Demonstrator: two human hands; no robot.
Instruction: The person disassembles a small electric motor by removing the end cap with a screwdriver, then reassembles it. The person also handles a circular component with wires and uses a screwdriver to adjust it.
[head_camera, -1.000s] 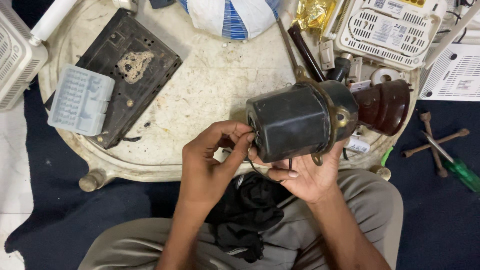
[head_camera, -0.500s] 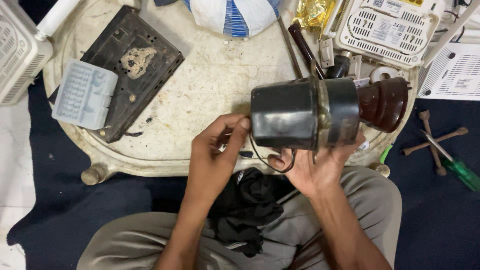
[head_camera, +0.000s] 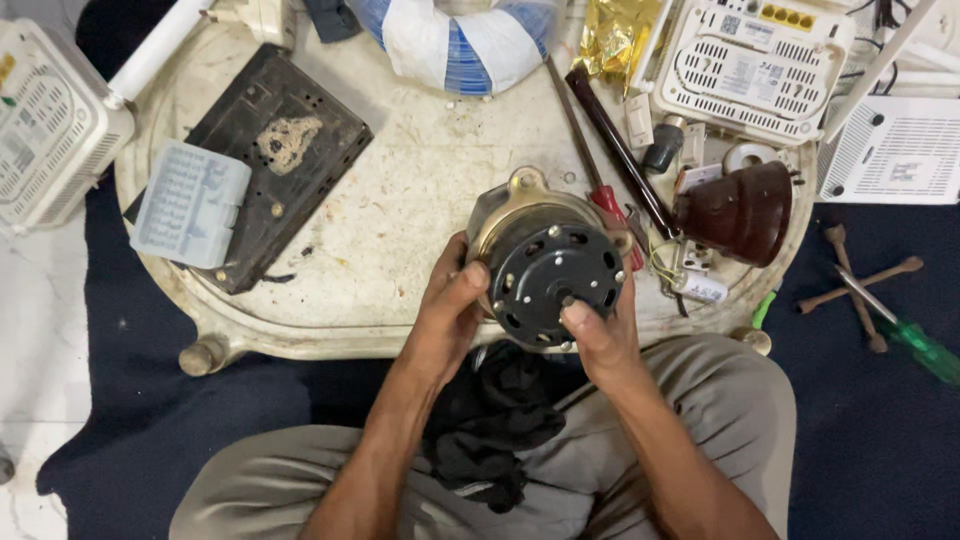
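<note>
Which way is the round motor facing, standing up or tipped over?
Tipped toward the camera. The motor shows its black round end with holes, held between the left hand and right hand over the table.

Round tray (head_camera: 400, 260) carries a black panel (head_camera: 270, 165), grey box (head_camera: 190, 203), screwdriver (head_camera: 600, 180), brown insulator (head_camera: 740, 212), gold wrapper (head_camera: 612, 40).

A low round table (head_camera: 330, 300) with a stained, cream-coloured top is seen from above, carried on stubby rounded feet (head_camera: 203, 354). It is set on a dark blue cloth (head_camera: 130, 400) spread over the floor. Pale marbled flooring (head_camera: 40, 330) is exposed at the left edge. The scene is lit evenly, with soft shadows
</note>
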